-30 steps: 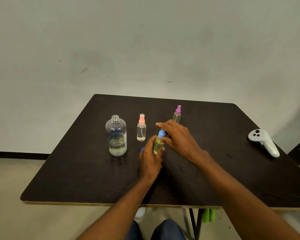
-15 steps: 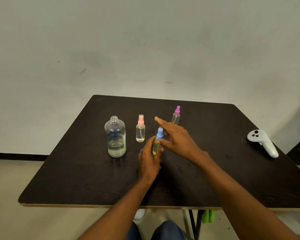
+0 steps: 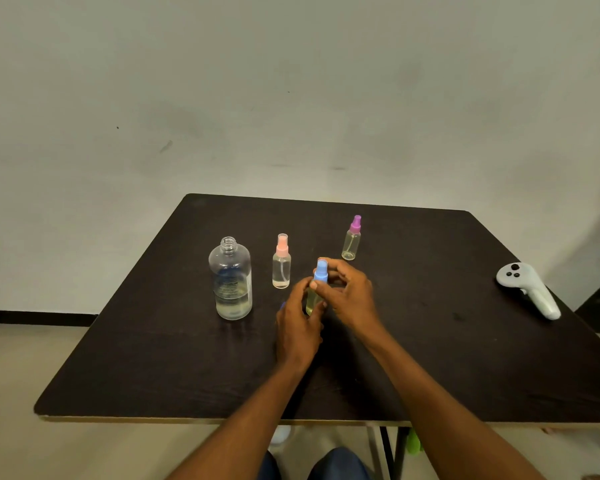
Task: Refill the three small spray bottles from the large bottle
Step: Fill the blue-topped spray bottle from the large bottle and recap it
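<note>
The small spray bottle with the blue top point(image 3: 321, 271) stands at the middle of the dark table point(image 3: 430, 341). My left hand point(image 3: 297, 327) grips its yellowish body from the left. My right hand point(image 3: 349, 292) has its fingers curled round the blue top. The large clear bottle point(image 3: 231, 278), uncapped and about a third full, stands to the left. A pink-topped spray bottle point(image 3: 281, 262) is beside it. The purple-topped spray bottle point(image 3: 352, 239) stands farther back.
A white hand controller point(image 3: 529, 289) lies near the table's right edge. A small bit of blue point(image 3: 282, 305) shows by my left hand. The wall is close behind the table. My knees show below the front edge.
My right hand's fingers, stretched out over the blue top before, have curled round it. My left hand keeps holding the bottle's body.
</note>
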